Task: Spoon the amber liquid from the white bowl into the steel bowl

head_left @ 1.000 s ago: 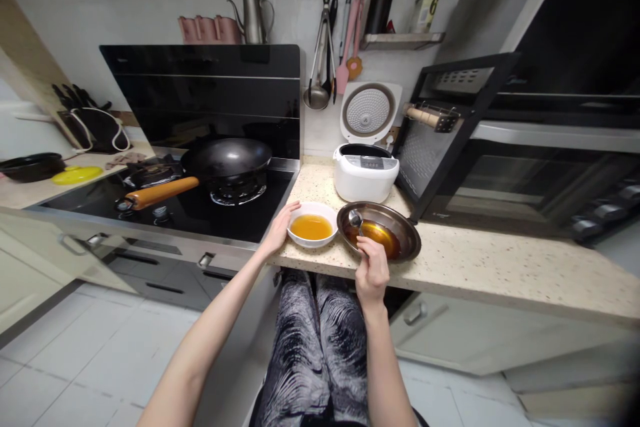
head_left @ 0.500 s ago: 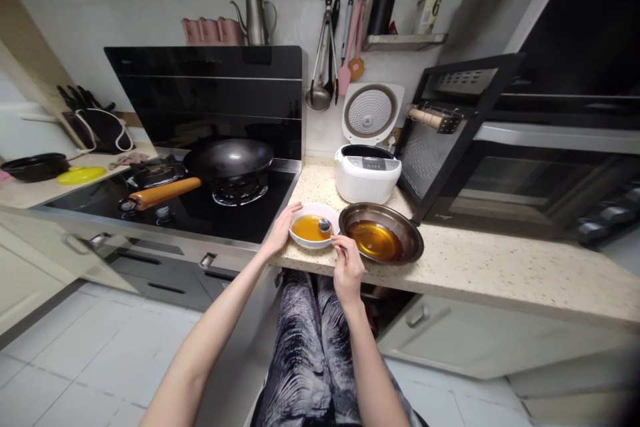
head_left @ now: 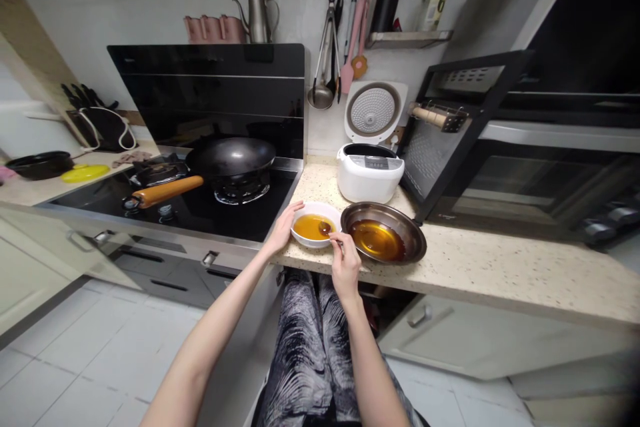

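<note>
A white bowl [head_left: 299, 237] of amber liquid stands near the counter's front edge. Against its left side rests my left hand [head_left: 283, 229], fingers along the rim and steadying it. My right hand [head_left: 346, 255] is closed in a pinch around the handle of a metal spoon [head_left: 325, 228], over the bowl's right rim. The spoon's head is down in the liquid; most of its handle is hidden by my fingers. Just right of the bowl, a wide metal basin [head_left: 414, 240] holds a darker amber liquid.
Behind stands a white rice cooker [head_left: 369, 184], its lid raised. A black wok [head_left: 231, 159] with a wooden handle sits on the gas stove [head_left: 210, 217] to the left. At the right is an oven [head_left: 530, 193]; utensils [head_left: 330, 53] hang from a wall rail.
My right hand has lowered the spoon, so its head has gone from above the liquid's surface into it. My left hand keeps its place on the bowl.
</note>
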Available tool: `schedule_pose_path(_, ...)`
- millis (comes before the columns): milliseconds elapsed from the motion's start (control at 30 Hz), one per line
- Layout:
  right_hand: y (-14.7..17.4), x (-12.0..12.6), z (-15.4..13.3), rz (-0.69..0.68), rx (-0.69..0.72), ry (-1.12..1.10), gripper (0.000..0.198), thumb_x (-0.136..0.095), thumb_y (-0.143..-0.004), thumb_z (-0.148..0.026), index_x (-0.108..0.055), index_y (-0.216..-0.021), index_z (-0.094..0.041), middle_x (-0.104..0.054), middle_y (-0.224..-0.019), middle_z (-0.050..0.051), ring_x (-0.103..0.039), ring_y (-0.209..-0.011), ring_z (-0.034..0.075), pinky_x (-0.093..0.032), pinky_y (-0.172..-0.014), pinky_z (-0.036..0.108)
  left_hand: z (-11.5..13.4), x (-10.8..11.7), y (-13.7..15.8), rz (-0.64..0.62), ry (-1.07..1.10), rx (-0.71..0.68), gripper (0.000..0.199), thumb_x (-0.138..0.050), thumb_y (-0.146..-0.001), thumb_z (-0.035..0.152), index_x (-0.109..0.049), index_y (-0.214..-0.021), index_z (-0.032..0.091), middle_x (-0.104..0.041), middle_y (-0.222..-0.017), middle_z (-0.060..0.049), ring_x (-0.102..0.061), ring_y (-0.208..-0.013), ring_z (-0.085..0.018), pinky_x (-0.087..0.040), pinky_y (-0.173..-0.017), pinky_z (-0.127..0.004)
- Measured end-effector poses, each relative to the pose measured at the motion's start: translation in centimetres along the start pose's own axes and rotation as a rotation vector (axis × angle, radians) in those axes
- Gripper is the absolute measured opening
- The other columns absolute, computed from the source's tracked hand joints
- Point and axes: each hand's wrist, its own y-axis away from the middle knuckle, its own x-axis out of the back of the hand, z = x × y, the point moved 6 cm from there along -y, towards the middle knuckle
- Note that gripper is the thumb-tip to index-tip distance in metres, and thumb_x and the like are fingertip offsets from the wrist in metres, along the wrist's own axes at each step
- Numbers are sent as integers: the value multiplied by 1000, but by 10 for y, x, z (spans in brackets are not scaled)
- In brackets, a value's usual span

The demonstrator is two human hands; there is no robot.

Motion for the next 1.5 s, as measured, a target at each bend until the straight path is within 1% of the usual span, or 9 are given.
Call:
schedule_pose_path(100, 1, 0, 2, 15, -34, -22, 18, -48, -101, -23, -66, -100, -21, -71, -96, 6, -68, -94, 17, -55, -87, 32, 0, 0, 0, 3, -1, 7, 51, -32, -105, 45, -65, -129, 16, -57, -149, -12, -50, -142, -24, -29, -127, -46)
schedule_pose_path(233, 7, -1, 4, 80, -88, -71, 17, -50, -101, -25, -66, -100, -20, -72, -97, 6, -69, -94, 17, -55, -89, 32, -1, 0, 0, 1, 0, 4, 50, -33, -104, 45, -66, -129, 16, -57, -149, -12, -50, -142, -24, -29, -127, -46)
schedule_pose_path(433, 17, -3, 7, 162, -140, -136, 17, -51, -101, -27, -66, -99, -20, -72, -100, 7, -69, -98, 18, -55, -93, 36, 0, 0, 0, 0, 0, 1, 50, -32, -105, 44, -66, -129, 17, -57, -149, -12, -50, -143, -23, -29, -127, -45)
schedule_pose_path(833, 16, 8, 1, 200, -106, -142, 15, -51, -101, -25, -65, -97, -21, -72, -99, 6, -69, -97, 18, -56, -91, 36, -2, 0, 0, 2, 13, -11, 49, -33, -104, 42, -65, -129, 15, -56, -149, -13, -50, -142, -24, -29, -127, -45)
schedule_pose_path(1233, 4, 38, -11, 315, -77, -138, 11, -54, -100, -22, -64, -95, -20, -71, -98, 6, -70, -95, 18, -56, -89, 37, -2, 1, 0, -3, 5, -15, 49, -32, -105, 42, -65, -130, 16, -56, -150, -12, -50, -143, -24, -29, -127, -46)
schedule_pose_path(1500, 2, 54, -10, 344, -10, -28, 10, -56, -98, -21, -65, -98, -20, -72, -98, 7, -71, -96, 19, -57, -91, 39, -3, 1, 0, -8, -8, -26, 50, -31, -105, 44, -64, -130, 16, -56, -150, -13, -50, -142, -24, -31, -127, -46)
